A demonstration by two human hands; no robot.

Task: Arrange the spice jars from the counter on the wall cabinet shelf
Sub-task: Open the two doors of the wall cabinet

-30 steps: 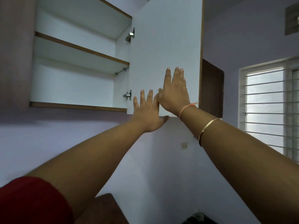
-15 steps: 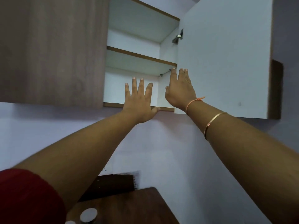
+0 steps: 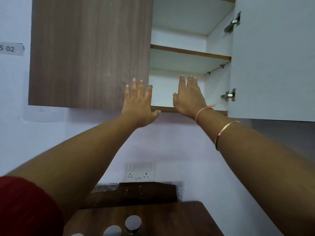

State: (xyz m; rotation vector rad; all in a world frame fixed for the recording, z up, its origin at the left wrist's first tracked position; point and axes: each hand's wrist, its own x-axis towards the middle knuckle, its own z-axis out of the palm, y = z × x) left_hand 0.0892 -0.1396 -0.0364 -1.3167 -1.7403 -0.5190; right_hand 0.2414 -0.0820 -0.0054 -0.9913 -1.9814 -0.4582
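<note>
The wall cabinet's right half stands open, showing a white lower shelf (image 3: 219, 109) and a middle shelf (image 3: 190, 52), both bare. My left hand (image 3: 139, 104) is raised flat with fingers spread, over the lower corner of the shut wood-grain door (image 3: 90, 53). My right hand (image 3: 189, 97) is raised flat in front of the lower opening, holding nothing. On the brown counter (image 3: 179, 218) below stand spice jars with silver lids: one (image 3: 133, 223) near the bottom edge, another (image 3: 112, 231) left of it, a third cut off by the frame.
The open white door (image 3: 272, 62) swings out at the right, with metal hinges (image 3: 229, 95) on its inner edge. A switch and socket plate (image 3: 140, 172) sits on the wall above a dark backsplash panel (image 3: 136, 195). A paper label (image 3: 11, 48) is stuck on the wall, left.
The view has swung left and down. Both hands have shifted from the open door's inner face to the cabinet's front: left over the shut door, right before the lower opening. Counter and jars have come into view.
</note>
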